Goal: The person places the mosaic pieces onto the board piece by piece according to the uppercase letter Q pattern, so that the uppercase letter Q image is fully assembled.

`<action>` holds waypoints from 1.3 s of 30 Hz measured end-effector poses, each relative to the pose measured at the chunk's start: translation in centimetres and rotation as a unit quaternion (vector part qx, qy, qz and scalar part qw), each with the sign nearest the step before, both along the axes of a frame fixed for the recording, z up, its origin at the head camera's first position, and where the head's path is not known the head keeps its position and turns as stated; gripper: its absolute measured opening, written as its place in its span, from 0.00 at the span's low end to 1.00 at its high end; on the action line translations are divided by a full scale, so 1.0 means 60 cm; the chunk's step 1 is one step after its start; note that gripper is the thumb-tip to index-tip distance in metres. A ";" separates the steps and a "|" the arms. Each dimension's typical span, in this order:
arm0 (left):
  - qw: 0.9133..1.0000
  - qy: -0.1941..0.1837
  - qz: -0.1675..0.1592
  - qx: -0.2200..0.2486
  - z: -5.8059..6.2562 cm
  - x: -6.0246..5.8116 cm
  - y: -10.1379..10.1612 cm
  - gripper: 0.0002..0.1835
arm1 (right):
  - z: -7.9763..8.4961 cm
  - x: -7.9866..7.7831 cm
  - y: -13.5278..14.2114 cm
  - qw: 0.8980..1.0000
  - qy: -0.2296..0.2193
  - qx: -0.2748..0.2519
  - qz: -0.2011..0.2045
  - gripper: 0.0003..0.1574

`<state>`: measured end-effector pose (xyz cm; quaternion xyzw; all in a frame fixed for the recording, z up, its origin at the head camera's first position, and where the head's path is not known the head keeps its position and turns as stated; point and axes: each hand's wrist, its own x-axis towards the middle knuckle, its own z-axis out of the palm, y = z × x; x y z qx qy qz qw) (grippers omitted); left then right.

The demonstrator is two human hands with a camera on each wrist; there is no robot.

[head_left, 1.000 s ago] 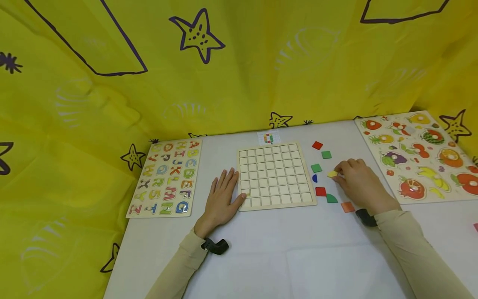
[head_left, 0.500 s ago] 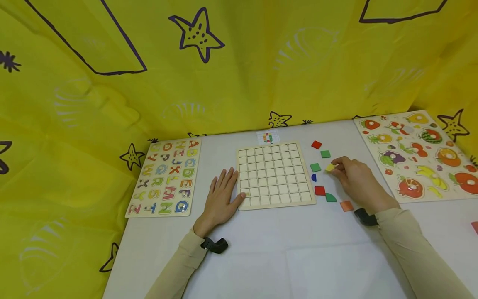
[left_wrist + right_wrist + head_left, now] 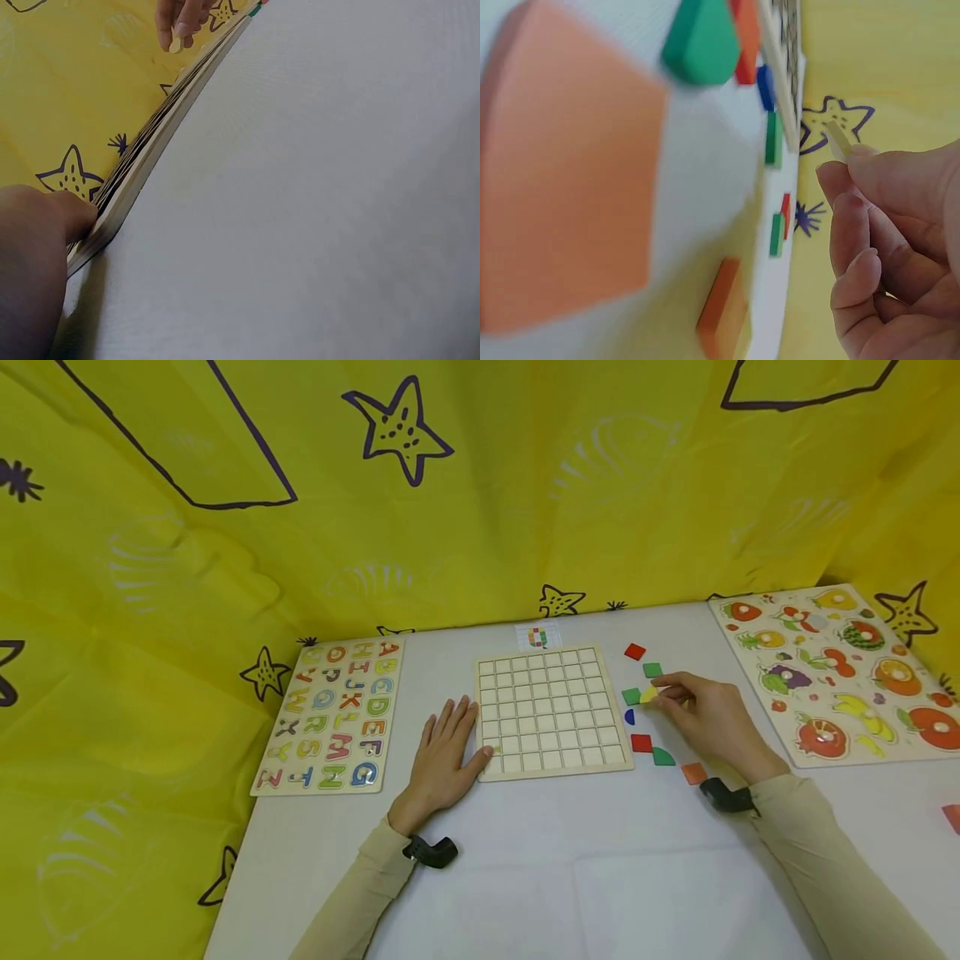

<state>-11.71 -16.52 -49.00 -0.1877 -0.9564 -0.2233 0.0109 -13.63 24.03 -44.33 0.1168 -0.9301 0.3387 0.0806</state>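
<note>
My right hand point(image 3: 705, 718) pinches a small yellow tile point(image 3: 648, 694) between thumb and index finger, raised off the table as the right wrist view shows. In the head view it hovers by a green square tile point(image 3: 632, 697), right of the wooden grid board point(image 3: 555, 714). The tile's exact shape is partly hidden by the fingertips. At the board's left side lies my left hand point(image 3: 442, 760), flat with fingers spread, its thumb resting on the lower left corner. No tiles sit in the grid cells.
Around the right hand lie a blue half-round tile point(image 3: 629, 717), a green quarter-round tile point(image 3: 663, 756), an orange tile point(image 3: 694, 773) and red squares. A picture card point(image 3: 537, 637) lies behind the board. Alphabet point(image 3: 330, 718) and fruit point(image 3: 832, 672) puzzles flank it.
My right hand has picked the yellow tile up off the table and carried it left, towards the grid board. The left hand stays where it was.
</note>
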 end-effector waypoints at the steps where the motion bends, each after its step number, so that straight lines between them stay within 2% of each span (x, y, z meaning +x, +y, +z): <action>1: 1.000 0.000 0.000 0.001 0.000 0.001 0.000 0.41 | 0.000 -0.001 -0.003 1.000 -0.002 -0.006 0.001 0.16; 9: 1.000 -0.002 -0.005 0.005 0.000 0.003 -0.005 0.44 | 0.005 -0.017 -0.027 0.999 -0.025 -0.040 0.015 0.16; 14: 1.000 0.000 -0.014 0.012 0.000 0.002 -0.009 0.48 | 0.006 -0.034 -0.050 0.995 -0.070 -0.063 0.024 0.18; 23: 0.999 -0.001 -0.041 0.021 -0.003 0.000 -0.016 0.56 | -0.012 -0.068 -0.106 0.986 -0.113 -0.105 0.062 0.18; 30: 0.999 -0.002 -0.053 0.009 -0.002 -0.003 -0.017 0.62 | -0.019 -0.092 -0.150 0.983 -0.119 -0.118 0.078 0.18; 39: 0.999 0.001 -0.050 0.004 -0.004 -0.004 -0.015 0.62 | -0.027 -0.124 -0.188 0.980 -0.124 -0.127 0.093 0.16</action>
